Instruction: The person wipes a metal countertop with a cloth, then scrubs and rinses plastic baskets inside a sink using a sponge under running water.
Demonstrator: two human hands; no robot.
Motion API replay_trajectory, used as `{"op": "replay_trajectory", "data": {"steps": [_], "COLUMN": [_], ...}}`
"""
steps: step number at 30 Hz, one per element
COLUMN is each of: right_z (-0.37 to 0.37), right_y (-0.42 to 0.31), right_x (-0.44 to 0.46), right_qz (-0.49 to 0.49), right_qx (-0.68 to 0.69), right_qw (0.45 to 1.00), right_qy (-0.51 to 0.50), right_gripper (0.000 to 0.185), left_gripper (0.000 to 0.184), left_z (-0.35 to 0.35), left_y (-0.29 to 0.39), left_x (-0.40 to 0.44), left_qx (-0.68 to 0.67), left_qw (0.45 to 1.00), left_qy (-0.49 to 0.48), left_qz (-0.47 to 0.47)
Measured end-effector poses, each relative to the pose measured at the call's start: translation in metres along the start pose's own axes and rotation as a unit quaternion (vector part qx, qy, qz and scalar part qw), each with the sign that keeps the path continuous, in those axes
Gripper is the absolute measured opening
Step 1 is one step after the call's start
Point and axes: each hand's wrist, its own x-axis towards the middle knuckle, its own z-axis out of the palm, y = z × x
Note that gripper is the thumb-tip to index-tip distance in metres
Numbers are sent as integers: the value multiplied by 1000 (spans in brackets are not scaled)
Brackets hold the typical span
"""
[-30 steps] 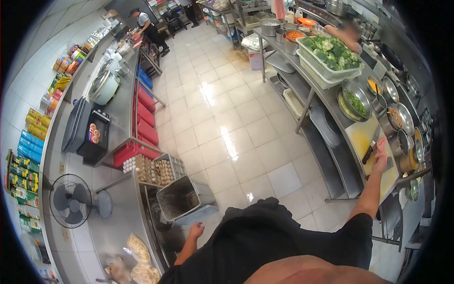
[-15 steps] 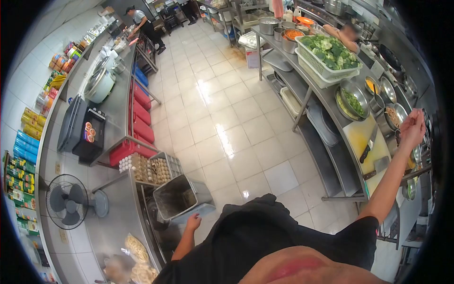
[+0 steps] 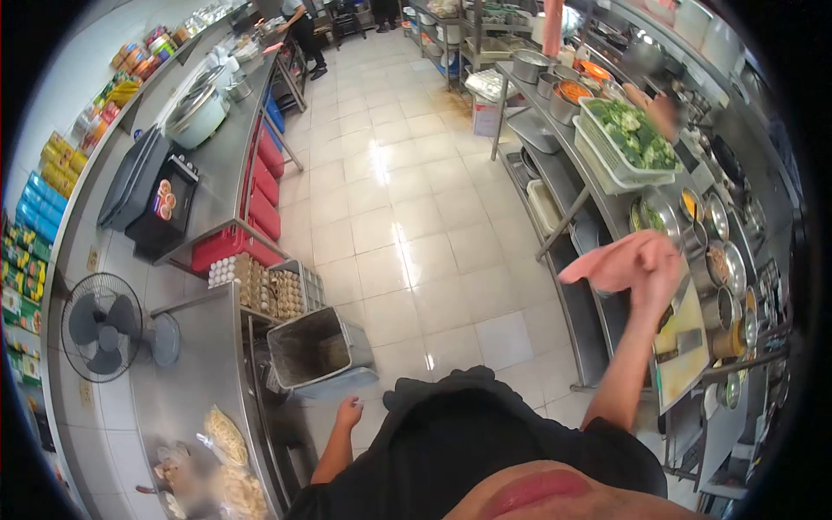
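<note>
My right hand is closed on a pink cloth, which hangs out to the left from my fingers. Arm and cloth are raised over the edge of the steel counter and hide part of it. Beneath my forearm lies a yellow-stained cutting board with a cleaver on it. My left hand hangs low at my side, fingers loosely apart and holding nothing. It is just below a grey bin, not touching it.
A basket of broccoli, pots and several metal bowls line the right counter. Egg trays, a fan and bagged noodles are on the left. Tiled floor runs between. A co-worker stands far back.
My right hand has come in leftward from over the bowls and now has the pink cloth in it. My left hand stays low by the bin. The view has shifted slightly.
</note>
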Motion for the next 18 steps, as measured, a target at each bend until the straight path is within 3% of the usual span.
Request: {"op": "replay_trajectory", "data": {"steps": [1,2,3,5,6,8,9,12,13,14,15,16,17,18], "right_z": [8,11,58,98,95,130,151,215,231,230,268,272,309,322], "right_y": [30,60,61,91,119,126,125,141,132,154,126,146,124,124], "right_x": [-8,-19,-48,-80,-80,-100,-107,-125,-133,-130,-160,-156,-198,-215], "right_qz": [27,108,136,224,286,320,299,241,241,225,243,282,247,248], "right_qx": [-46,2,-4,5,29,17,2,-25,-29,-37,-47,29,-28,-43], "right_qw": [999,994,990,974,958,939,943,948,912,901,888,843,894,892], "right_qy": [9,-11,49,37,-11,-126,-150,-206,-331,-370,-388,-456,-372,-376], "right_gripper": [24,24,23,26,27,26,27,28,27,27,26,26,26,29], "left_gripper": [43,43,43,43,43,44,44,43,47,48,45,41,41,40], "left_z": [7,16,25,39,46,59,65,86,118,88,97,99,85,71], "left_y": [-13,-30,-44,-62,-70,-87,-92,-114,-155,-121,-123,-125,-124,-122], "left_x": [-1,-3,-7,-20,-28,-49,-55,-86,-87,-111,-124,-133,-133,-137], "left_qx": [-36,-73,-110,-163,-188,-198,-203,-9,110,-48,-78,-127,-132,-152], "left_qw": [999,996,992,980,972,967,965,995,994,978,981,977,972,966], "left_qy": [-3,-7,-11,-4,-2,4,8,64,3,-81,8,56,0,7], "left_qz": [-21,-44,-68,-114,-138,-158,-168,-73,-8,-185,-176,-161,-193,-207]}}
